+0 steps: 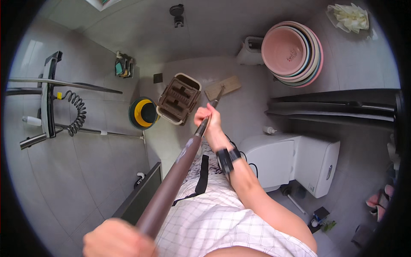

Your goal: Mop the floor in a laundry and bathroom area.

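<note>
A flat mop with a long brown handle (175, 180) runs slantwise from the lower left toward the far floor. Its beige rectangular head (231, 85) lies flat on the grey floor. My left hand (120, 240), slightly blurred at the bottom edge, is closed round the upper end of the handle. Lower down the pole, my right hand (208, 118) is wrapped round the dark metal section; a black band sits on that wrist. Left of the mop head stands a brown bucket with a pale rim (164, 113), its inside a slotted insert.
Beside the bucket is a round green and yellow tub (133, 115). A white toilet (269, 158) stands close on my right. Stacked basins (284, 51) and a black folded panel (334, 105) are at the far right. Shower pipes (49, 98) line the left wall, near a dark door edge (139, 192).
</note>
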The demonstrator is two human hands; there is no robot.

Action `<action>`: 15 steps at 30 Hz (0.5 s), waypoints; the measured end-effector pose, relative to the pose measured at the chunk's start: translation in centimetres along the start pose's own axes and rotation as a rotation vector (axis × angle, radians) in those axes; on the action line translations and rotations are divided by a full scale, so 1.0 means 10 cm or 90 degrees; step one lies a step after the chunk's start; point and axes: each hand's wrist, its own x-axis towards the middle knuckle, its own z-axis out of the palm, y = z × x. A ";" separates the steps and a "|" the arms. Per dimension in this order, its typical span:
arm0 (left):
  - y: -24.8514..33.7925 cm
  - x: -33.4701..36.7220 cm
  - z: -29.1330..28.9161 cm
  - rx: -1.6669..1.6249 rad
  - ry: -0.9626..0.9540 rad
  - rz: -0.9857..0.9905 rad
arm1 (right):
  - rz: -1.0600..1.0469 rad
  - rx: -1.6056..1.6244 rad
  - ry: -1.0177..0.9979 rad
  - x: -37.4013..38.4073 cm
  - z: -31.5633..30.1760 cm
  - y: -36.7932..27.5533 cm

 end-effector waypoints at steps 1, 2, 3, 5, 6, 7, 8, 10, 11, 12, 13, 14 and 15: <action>0.16 0.04 -0.08 -0.073 -0.016 -0.014 | 0.007 -0.006 0.005 -0.15 0.06 0.18; 0.31 0.13 -0.16 -0.149 -0.037 -0.026 | -0.010 -0.062 0.089 -0.36 0.22 0.42; 0.23 0.09 -0.30 -0.164 -0.036 -0.022 | -0.046 -0.115 0.170 -0.50 0.34 0.51; 0.03 -0.05 -0.50 -0.123 0.002 -0.106 | 0.077 0.010 0.117 -0.74 0.52 0.67; 0.02 -0.10 -0.52 -0.077 0.027 -0.147 | 0.101 -0.019 0.142 -0.87 0.69 0.90; -0.15 -0.15 -0.50 -0.066 0.036 -0.175 | 0.110 -0.049 0.164 -0.98 0.81 1.08; -0.32 -0.17 -0.45 -0.002 0.024 -0.205 | 0.139 -0.097 0.119 -1.11 0.90 1.22; -0.65 -0.25 -0.38 0.081 -0.015 -0.239 | 0.161 -0.304 0.091 -1.43 1.27 1.55; -0.72 -0.22 -0.32 0.109 -0.028 -0.215 | 0.185 -0.272 0.062 -1.56 1.41 1.68; -0.80 -0.19 -0.27 0.123 -0.048 -0.192 | 0.196 -0.237 0.032 -1.61 1.46 1.72; -0.78 -0.12 -0.22 0.047 -0.001 -0.200 | 0.186 -0.235 0.022 -1.64 1.46 1.71; -0.74 -0.02 -0.16 -0.028 0.047 -0.209 | 0.179 -0.313 -0.077 -1.66 1.45 1.70; -0.75 0.07 -0.11 -0.080 0.059 -0.186 | 0.163 -0.392 -0.177 -1.66 1.45 1.63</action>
